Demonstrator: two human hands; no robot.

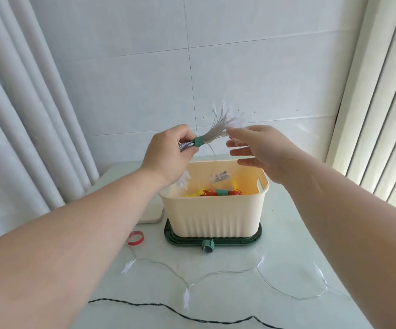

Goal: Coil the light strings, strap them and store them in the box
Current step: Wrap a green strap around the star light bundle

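My left hand (169, 151) grips a coiled silver light string (216, 130) bound by a green strap (199, 141), held above the cream box (213, 213). The white bulbs fan out to the right, and my right hand (261, 150) hovers open beside them with straight fingers. A thin wire hangs from the bundle down to a clear battery case (219, 179) inside the box. Another coil, red and yellow with a green strap (221, 192), lies in the box.
The box stands on a dark green lid (213, 241). A green strap roll (207, 245) and a red band (135, 237) lie in front. A loose silver light string (216, 274) and a black cord (168, 307) cross the table. A white block (150, 216) sits left of the box.
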